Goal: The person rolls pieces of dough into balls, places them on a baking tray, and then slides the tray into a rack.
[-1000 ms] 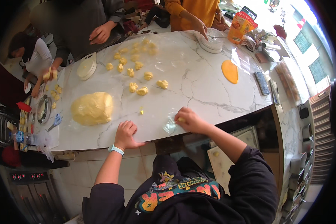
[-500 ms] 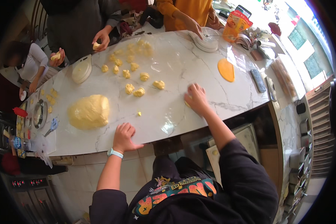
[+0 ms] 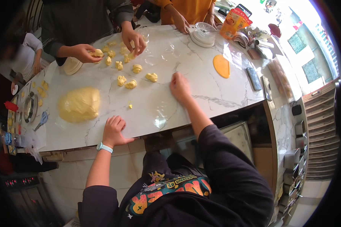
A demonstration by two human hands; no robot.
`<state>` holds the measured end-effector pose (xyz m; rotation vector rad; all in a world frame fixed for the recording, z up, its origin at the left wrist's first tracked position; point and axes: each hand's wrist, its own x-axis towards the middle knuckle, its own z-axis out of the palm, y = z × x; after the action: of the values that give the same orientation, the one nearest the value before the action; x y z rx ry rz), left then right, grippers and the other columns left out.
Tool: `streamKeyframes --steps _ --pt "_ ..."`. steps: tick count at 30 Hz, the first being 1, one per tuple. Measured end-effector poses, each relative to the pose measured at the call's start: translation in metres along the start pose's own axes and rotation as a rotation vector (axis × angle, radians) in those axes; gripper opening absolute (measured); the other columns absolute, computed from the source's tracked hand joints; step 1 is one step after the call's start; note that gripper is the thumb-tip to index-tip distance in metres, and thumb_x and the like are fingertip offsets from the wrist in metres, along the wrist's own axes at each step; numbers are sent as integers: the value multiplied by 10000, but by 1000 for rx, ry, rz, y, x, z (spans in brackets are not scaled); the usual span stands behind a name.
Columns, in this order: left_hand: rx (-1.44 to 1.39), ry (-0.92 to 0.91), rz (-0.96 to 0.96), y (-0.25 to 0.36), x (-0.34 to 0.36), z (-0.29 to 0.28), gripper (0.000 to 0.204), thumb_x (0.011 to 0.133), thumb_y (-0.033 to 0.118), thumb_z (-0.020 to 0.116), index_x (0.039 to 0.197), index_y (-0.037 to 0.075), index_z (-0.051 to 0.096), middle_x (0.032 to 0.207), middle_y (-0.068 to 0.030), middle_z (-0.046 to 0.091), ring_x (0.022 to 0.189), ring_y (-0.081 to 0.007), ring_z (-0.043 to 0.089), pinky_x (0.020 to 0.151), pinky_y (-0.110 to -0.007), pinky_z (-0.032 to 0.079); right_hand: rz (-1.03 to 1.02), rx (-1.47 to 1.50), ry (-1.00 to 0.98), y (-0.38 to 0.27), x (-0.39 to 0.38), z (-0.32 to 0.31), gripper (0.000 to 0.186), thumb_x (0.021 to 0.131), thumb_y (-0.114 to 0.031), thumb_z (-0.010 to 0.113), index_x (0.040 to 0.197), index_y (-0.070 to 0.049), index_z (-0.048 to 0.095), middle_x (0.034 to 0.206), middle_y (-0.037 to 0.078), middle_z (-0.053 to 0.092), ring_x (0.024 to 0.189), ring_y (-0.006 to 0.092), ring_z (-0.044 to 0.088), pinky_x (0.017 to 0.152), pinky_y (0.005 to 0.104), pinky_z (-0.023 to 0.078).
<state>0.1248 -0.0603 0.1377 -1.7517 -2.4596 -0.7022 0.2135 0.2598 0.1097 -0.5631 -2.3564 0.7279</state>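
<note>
White marble counter (image 3: 216,94) w/ big dough mound (image 3: 79,104), small lumps (image 3: 130,84) nr right hand (image 3: 180,87), both hands flat, fingers spread, left hand (image 3: 113,130) at edge.

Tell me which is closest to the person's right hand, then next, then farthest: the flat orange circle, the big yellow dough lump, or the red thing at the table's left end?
From the right hand:
1. Flat orange circle, to its right.
2. Big dough lump, to its left.
3. Red thing, at the far left edge.

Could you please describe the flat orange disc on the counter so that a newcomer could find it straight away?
Start at the white marble counter and go to its far right part, beyond the person's right hand. The orange disc lies there flat, beside a dark phone-like slab. Unlike the pale yellow dough lumps, it is thin, smooth and bright orange.
</note>
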Motion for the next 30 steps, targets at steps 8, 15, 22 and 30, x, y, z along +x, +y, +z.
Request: streamKeyframes --steps 8,15,22,30 --pt "11 18 4 -9 -3 -10 558 401 410 842 662 117 446 732 -52 437 716 -263 473 674 -363 367 -39 137 -167 14 -36 -45 116 759 -43 578 830 -66 490 798 115 534 846 326 534 754 393 425" --pt "54 12 -18 -9 -10 -7 562 433 436 847 683 121 454 749 -36 449 742 -245 487 690 -363 377 113 269 -263 -41 -48 -18 161 762 -39 596 878 -68 489 848 133 556 854 335 549 723 407 441" --pt "29 18 -10 -6 -2 -5 558 421 429 846 689 117 469 759 -40 463 751 -250 490 702 -366 381 -91 -67 38 13 -3 -25 85 811 -45 534 888 -45 499 841 143 535 843 338 531 741 417 426" --pt "38 2 -45 -8 -9 -8 560 439 446 843 695 107 478 764 -49 463 756 -255 492 711 -370 386 43 410 -161 -19 -68 -55 551 750 -66 645 1261 -91 441 1023 109 618 1009 267 581 863 348 455"
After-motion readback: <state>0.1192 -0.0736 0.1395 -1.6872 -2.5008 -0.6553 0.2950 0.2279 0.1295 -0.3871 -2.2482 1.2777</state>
